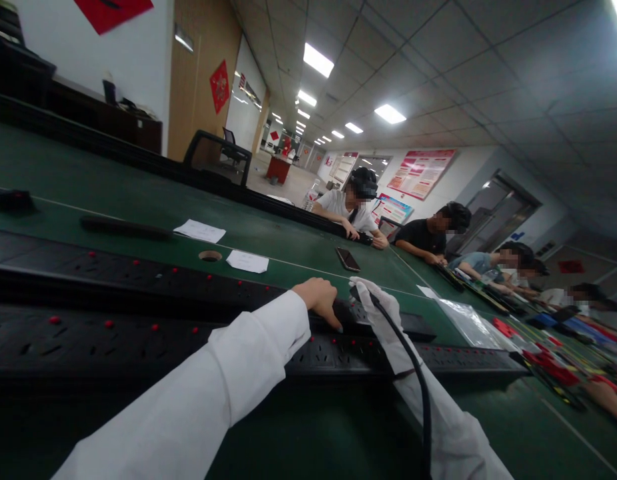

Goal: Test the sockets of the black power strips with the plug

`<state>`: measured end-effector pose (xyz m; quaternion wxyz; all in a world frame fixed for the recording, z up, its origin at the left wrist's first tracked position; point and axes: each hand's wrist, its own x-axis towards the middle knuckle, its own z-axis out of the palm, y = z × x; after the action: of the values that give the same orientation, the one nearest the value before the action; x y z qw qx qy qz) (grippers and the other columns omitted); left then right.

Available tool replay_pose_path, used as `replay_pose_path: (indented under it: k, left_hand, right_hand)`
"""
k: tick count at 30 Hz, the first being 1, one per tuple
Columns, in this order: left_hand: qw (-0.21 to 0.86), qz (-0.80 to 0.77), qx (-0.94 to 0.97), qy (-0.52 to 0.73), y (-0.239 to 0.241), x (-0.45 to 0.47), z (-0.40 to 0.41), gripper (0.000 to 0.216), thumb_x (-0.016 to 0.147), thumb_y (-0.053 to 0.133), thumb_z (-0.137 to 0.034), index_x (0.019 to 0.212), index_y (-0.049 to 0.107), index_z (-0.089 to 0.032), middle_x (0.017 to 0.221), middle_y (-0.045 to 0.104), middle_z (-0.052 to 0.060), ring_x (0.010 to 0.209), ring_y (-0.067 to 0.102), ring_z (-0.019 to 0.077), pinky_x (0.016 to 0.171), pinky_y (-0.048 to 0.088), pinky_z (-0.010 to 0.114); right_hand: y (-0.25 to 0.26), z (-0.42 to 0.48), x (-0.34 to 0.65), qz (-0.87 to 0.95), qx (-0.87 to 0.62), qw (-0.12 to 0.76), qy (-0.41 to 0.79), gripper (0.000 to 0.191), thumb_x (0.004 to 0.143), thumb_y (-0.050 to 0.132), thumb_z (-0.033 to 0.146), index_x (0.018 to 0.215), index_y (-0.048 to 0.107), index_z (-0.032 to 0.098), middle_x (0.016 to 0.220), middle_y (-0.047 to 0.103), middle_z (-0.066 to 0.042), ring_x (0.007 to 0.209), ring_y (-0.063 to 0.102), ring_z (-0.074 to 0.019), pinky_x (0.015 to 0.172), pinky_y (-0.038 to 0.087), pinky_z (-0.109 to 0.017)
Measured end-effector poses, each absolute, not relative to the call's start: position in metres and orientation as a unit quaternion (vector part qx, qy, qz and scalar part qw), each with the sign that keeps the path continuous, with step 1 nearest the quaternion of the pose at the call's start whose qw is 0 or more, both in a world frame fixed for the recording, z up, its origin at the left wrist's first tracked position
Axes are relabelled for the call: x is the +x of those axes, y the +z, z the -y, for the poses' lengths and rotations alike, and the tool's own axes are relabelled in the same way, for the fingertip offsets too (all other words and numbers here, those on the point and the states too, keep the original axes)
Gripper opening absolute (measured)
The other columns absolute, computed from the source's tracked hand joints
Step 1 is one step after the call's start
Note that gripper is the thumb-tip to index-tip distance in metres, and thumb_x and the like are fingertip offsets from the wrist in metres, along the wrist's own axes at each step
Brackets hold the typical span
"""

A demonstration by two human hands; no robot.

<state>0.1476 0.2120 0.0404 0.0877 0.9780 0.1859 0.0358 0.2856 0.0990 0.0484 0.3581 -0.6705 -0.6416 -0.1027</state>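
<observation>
"So, how far along?"
"Black power strips point(138, 342), red buttons point(109, 325) fitted, lie across the green table point(63, 167). My bare left hand point(316, 298) grips one; my gloved right hand point(381, 307) clasps the black cable point(414, 357). Whether it's attached yet, I can't tell."

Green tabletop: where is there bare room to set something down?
The tabletop shows bare green between a paper slip and the phone, and again in front of the power strips, between the white sleeves. It is crowded at the left hand and right hand, over the strips, and further right, where a plastic bag and red parts lie.
</observation>
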Motion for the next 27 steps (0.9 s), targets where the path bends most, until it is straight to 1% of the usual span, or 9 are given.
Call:
replay_pose_path:
  k: [6, 11, 16, 22, 27]
  left_hand:
    - [0.071, -0.186, 0.979, 0.042, 0.041, 0.148, -0.212, 0.079, 0.042, 0.052, -0.078, 0.087, 0.067, -0.014, 0.091, 0.065, 0.016, 0.082, 0.060, 0.0306, 0.070, 0.046, 0.035]
    - [0.076, -0.177, 0.980, 0.042, 0.040, 0.147, -0.212, 0.078, 0.044, 0.051, -0.078, 0.088, 0.067, -0.016, 0.091, 0.066, 0.015, 0.082, 0.061, 0.0292, 0.070, 0.046, 0.034]
    - [0.068, -0.169, 0.982, 0.046, 0.038, 0.147, -0.213, 0.081, 0.043, 0.049, -0.080, 0.090, 0.066, -0.016, 0.091, 0.066, 0.014, 0.081, 0.061, 0.0287, 0.069, 0.046, 0.034]
    - [0.068, -0.171, 0.982, 0.049, 0.038, 0.146, -0.213, 0.079, 0.044, 0.048, -0.080, 0.088, 0.066, -0.017, 0.089, 0.066, 0.013, 0.080, 0.061, 0.0276, 0.068, 0.046, 0.033]
    - [0.074, -0.172, 0.981, 0.047, 0.038, 0.146, -0.212, 0.076, 0.045, 0.048, -0.079, 0.086, 0.067, -0.018, 0.089, 0.067, 0.012, 0.080, 0.061, 0.0274, 0.069, 0.045, 0.033]
  right_hand:
    - [0.041, -0.102, 0.274, 0.644, -0.665, 0.361, -0.115, 0.030, 0.086, 0.037, 0.039, 0.102, 0.061, 0.028, 0.099, 0.065, 0.001, 0.091, 0.060, -0.0168, 0.085, 0.045, -0.028]
    - [0.043, -0.099, 0.270, 0.678, -0.664, 0.279, -0.148, 0.028, 0.084, 0.041, 0.038, 0.100, 0.062, 0.028, 0.099, 0.065, 0.000, 0.092, 0.060, -0.0179, 0.084, 0.045, -0.029]
    - [0.043, -0.100, 0.277, 0.709, -0.653, 0.211, -0.164, 0.030, 0.084, 0.042, 0.038, 0.108, 0.058, 0.030, 0.100, 0.065, 0.000, 0.092, 0.059, -0.0178, 0.084, 0.044, -0.028]
    - [0.044, -0.099, 0.279, 0.715, -0.653, 0.181, -0.169, 0.034, 0.084, 0.042, 0.039, 0.115, 0.053, 0.029, 0.102, 0.064, -0.001, 0.091, 0.059, -0.0177, 0.082, 0.044, -0.028]
    - [0.044, -0.099, 0.277, 0.708, -0.664, 0.163, -0.176, 0.037, 0.085, 0.040, 0.043, 0.115, 0.053, 0.028, 0.096, 0.066, -0.002, 0.085, 0.061, -0.0176, 0.077, 0.045, -0.027]
